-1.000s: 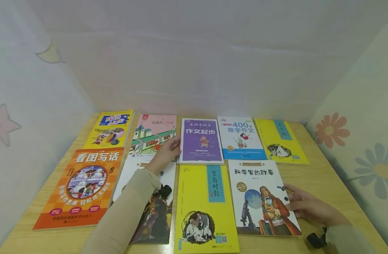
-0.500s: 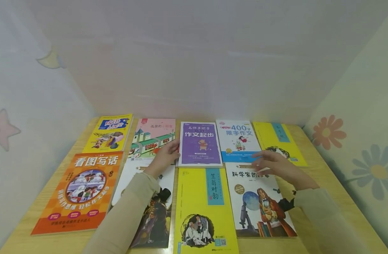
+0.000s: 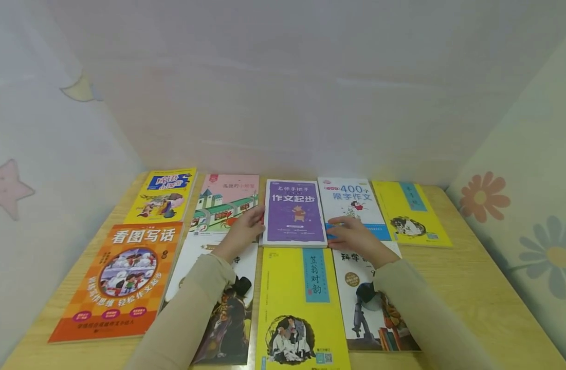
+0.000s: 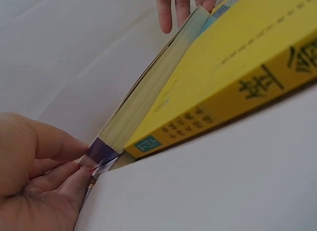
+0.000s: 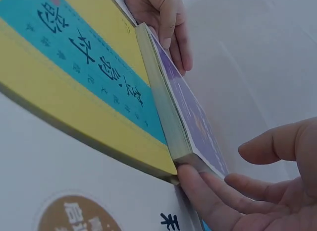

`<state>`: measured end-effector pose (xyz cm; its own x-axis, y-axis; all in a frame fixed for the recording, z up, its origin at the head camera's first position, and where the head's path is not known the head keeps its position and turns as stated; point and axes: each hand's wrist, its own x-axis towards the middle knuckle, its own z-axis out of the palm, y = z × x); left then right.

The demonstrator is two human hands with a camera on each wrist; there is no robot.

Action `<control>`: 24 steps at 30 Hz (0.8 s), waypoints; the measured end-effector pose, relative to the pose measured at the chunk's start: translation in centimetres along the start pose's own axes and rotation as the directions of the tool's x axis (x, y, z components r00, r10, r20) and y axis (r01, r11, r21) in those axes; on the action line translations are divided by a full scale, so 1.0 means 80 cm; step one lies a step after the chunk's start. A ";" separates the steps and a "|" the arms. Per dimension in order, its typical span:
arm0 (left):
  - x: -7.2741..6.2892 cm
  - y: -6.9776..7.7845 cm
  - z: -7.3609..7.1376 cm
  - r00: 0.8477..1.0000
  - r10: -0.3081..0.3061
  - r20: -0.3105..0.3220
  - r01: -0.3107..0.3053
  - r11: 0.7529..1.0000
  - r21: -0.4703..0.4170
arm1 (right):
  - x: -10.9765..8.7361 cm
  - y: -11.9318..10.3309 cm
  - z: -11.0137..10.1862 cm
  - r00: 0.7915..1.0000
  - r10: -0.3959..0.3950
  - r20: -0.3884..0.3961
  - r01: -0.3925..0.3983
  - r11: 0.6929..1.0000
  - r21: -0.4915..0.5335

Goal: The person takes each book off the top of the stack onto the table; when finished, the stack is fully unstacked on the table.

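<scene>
In the head view, a purple-covered book [image 3: 295, 213] lies in the middle of the back row, between my two hands. My left hand [image 3: 240, 230] is at its left edge. The left wrist view shows the left fingers [image 4: 54, 177] pinching the spine corner. My right hand [image 3: 357, 239] is by the book's right edge, over the lower part of a white-and-blue book [image 3: 352, 198]. In the right wrist view, the right fingers [image 5: 203, 191] touch the edge while the thumb stands apart from the cover. Directly in front lies a yellow book [image 3: 283, 288], touching the purple one.
More books lie in two rows on the wooden table [image 3: 477, 288]: an orange one [image 3: 121, 288], a pink one [image 3: 232, 187], yellow ones at both back corners, and two white ones partly hidden under my sleeves. A pale cloth wall [image 3: 283, 113] rises behind.
My right hand has left the right edge of the white book in front and moved up and left to the purple book. The left hand has stayed at the purple book's left edge.
</scene>
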<state>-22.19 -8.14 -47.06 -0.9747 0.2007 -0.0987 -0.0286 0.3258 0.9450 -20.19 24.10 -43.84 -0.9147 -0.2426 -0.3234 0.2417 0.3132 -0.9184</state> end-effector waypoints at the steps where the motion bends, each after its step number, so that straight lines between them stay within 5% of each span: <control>1: 0.000 0.000 0.000 1.000 0.000 -0.002 0.000 1.000 0.002 | 0.002 -0.001 0.002 1.000 0.005 -0.008 -0.005 1.000 0.004; 9: -0.003 0.004 -0.003 0.999 0.032 0.000 -0.032 0.999 0.010 | 0.004 -0.014 0.011 0.994 0.101 -0.039 -0.093 0.983 0.158; 18: -0.002 0.003 0.001 1.000 0.008 0.008 -0.008 1.000 -0.013 | 0.003 -0.012 0.004 0.989 0.136 0.051 -0.144 0.879 0.454; 21: -0.002 0.004 0.001 1.000 0.015 0.007 -0.015 1.000 -0.004 | 0.000 -0.009 0.000 0.994 0.038 0.105 -0.073 0.934 0.349; 22: -0.003 0.005 0.002 1.000 0.019 0.008 -0.019 1.000 -0.001 | -0.001 -0.008 0.000 0.992 -0.026 0.127 -0.006 0.970 0.242; 24: -0.003 0.006 0.002 1.000 0.019 0.009 -0.019 1.000 0.001 | 0.000 -0.006 0.000 0.977 -0.137 0.165 0.130 0.990 0.050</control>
<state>-21.92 -7.89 -46.65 -0.9730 0.2151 -0.0832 -0.0095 0.3232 0.9463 -20.30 23.92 -43.39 -0.8731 -0.4310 -0.2277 0.1363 0.2326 -0.9630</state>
